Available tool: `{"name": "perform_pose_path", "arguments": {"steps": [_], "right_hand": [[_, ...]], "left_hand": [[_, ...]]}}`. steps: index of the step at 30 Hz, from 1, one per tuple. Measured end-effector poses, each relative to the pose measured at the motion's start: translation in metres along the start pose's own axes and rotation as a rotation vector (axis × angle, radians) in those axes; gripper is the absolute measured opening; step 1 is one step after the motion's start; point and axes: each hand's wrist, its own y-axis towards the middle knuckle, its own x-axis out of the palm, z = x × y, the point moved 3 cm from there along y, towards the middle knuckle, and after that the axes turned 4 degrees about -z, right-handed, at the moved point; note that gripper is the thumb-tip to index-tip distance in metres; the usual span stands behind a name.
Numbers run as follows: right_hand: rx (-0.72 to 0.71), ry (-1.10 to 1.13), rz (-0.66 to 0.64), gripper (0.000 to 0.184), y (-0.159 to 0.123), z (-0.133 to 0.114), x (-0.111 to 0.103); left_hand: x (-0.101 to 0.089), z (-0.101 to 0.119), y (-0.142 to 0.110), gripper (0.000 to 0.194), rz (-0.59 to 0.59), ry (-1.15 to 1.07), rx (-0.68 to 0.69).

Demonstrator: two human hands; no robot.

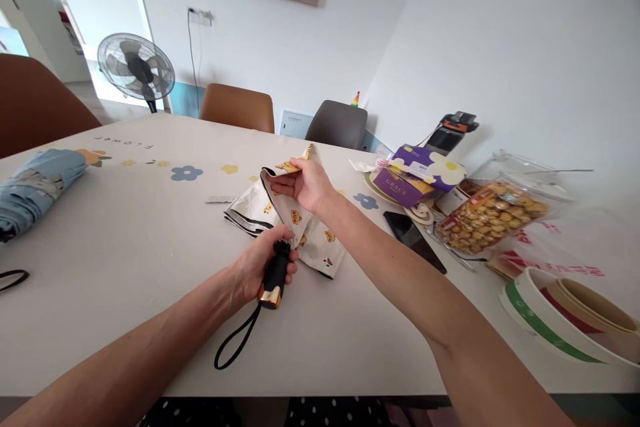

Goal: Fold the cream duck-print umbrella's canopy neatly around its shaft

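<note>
A folded white umbrella with small yellow crown prints lies on the white table. My left hand grips its black handle, which ends in a gold cap and a black wrist loop. My right hand pinches a fold of the umbrella's fabric and lifts it a little above the table. The two hands are close together at the table's middle.
A folded blue umbrella lies at the far left. To the right are a black phone, a purple box, a clear tub of snacks and stacked paper bowls. Chairs and a standing fan stand beyond the table.
</note>
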Motion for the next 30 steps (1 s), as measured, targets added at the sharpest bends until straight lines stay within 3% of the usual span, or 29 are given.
{"name": "perform_pose_path", "arguments": {"steps": [6, 12, 14, 17, 20, 23, 27, 30], "right_hand": [[0.02, -0.017, 0.003, 0.015, 0.014, 0.01, 0.006], [0.14, -0.137, -0.184, 0.014, 0.026, 0.021, 0.026], [0.077, -0.16, -0.217, 0.013, 0.027, 0.014, 0.029], [-0.134, -0.193, -0.171, 0.012, 0.02, -0.007, 0.022], [-0.317, -0.303, -0.034, 0.009, 0.003, -0.027, -0.006], [-0.355, -0.456, 0.22, 0.011, -0.022, -0.032, -0.055], [-0.285, -0.554, 0.392, 0.013, -0.055, -0.012, -0.12], [-0.156, -0.54, 0.436, 0.013, -0.074, 0.012, -0.15]], "left_hand": [[-0.001, -0.003, 0.005, 0.036, 0.101, 0.121, 0.038], [-0.001, -0.001, 0.004, 0.031, 0.06, -0.019, 0.012], [0.001, 0.002, 0.003, 0.029, 0.004, -0.102, 0.005], [0.001, 0.005, 0.002, 0.028, -0.065, -0.22, -0.009], [0.0, 0.006, 0.002, 0.027, -0.088, -0.282, -0.02], [-0.001, 0.006, 0.003, 0.025, -0.088, -0.275, -0.01], [0.0, 0.003, 0.002, 0.025, -0.055, -0.249, 0.002], [0.001, 0.002, 0.001, 0.025, -0.047, -0.232, 0.004]]}}
